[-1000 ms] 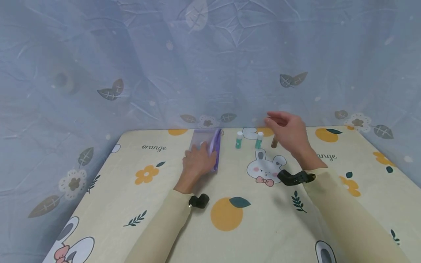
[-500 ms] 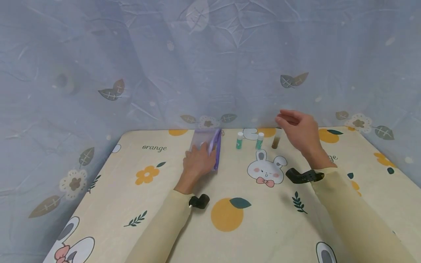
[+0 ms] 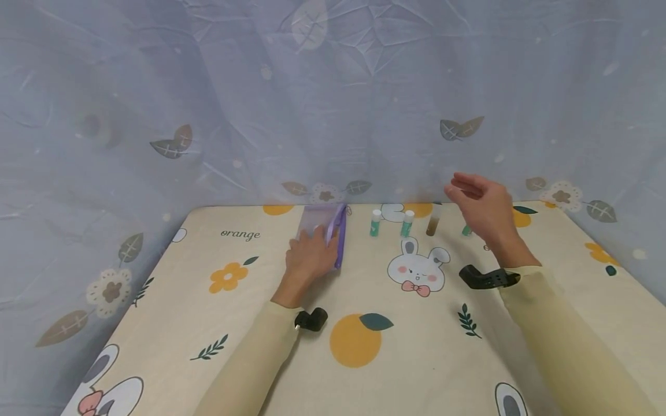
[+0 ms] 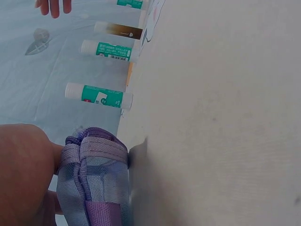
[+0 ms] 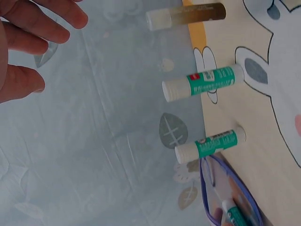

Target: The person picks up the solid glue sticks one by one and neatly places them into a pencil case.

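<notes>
My left hand (image 3: 310,252) holds the purple-edged mesh pouch (image 3: 340,248) near the back of the table, its fingers spread over it and the thumb at the raised mouth. A green glue stick (image 5: 235,214) shows inside the pouch in the right wrist view. My right hand (image 3: 484,208) hovers at the back right, thumb and fingers apart with nothing between them. Partly behind it stands a green glue stick (image 3: 466,230). Left of that, in a row, stand a brown tube with a clear cap (image 3: 432,224) and two white-capped green glue sticks (image 3: 407,224), (image 3: 375,224).
A cream tablecloth (image 3: 416,346) printed with oranges and rabbits covers the table. Right behind its back edge hangs a blue-grey curtain (image 3: 333,115). Each wrist wears a black camera band (image 3: 312,319).
My right hand has moved to the right, away from the brown tube, which now shows whole. A green glue stick has come into sight beside that hand. The left hand stays on the pouch.
</notes>
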`<state>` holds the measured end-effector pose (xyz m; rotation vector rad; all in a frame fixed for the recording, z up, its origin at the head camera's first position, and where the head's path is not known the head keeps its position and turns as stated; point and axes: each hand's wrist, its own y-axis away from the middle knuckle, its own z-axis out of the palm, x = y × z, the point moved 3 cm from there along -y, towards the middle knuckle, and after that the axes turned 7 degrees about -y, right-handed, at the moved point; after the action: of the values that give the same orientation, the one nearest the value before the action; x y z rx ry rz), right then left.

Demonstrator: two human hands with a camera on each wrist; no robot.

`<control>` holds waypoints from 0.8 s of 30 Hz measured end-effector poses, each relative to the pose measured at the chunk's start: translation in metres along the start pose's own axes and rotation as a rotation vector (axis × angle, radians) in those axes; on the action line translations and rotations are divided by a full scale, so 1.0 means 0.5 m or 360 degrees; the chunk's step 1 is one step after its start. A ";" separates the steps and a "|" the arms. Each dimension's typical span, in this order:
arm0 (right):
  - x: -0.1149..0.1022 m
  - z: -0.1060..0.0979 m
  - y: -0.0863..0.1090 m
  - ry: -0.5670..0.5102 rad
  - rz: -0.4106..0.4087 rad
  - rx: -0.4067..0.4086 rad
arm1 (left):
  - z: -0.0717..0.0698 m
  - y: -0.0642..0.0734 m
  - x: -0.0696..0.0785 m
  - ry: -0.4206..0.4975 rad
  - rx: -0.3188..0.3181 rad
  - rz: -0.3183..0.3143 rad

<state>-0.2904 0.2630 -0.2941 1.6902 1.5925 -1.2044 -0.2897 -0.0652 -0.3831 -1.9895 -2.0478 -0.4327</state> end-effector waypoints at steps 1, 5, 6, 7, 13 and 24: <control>0.003 -0.002 -0.001 -0.0001 0.0003 0.0000 | 0.001 0.000 -0.001 0.0002 0.0000 0.0000; 0.011 -0.011 -0.002 -0.0018 0.0026 0.0012 | 0.002 -0.002 0.000 0.0013 0.0005 0.0006; 0.012 -0.013 -0.002 -0.0025 0.0029 0.0014 | 0.002 -0.002 0.000 0.0015 0.0006 0.0007; 0.014 -0.014 -0.002 -0.0033 0.0033 0.0019 | 0.002 -0.003 0.000 0.0016 0.0009 0.0010; 0.018 -0.019 0.002 -0.0062 0.0048 0.0054 | 0.003 -0.003 0.000 -0.0009 0.0019 0.0016; 0.030 -0.017 0.001 -0.0156 0.0099 0.0147 | 0.007 -0.004 -0.004 -0.0001 0.0018 0.0023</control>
<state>-0.2888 0.2776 -0.3029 1.6972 1.4362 -1.3261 -0.2915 -0.0658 -0.3875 -1.9970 -2.0306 -0.4165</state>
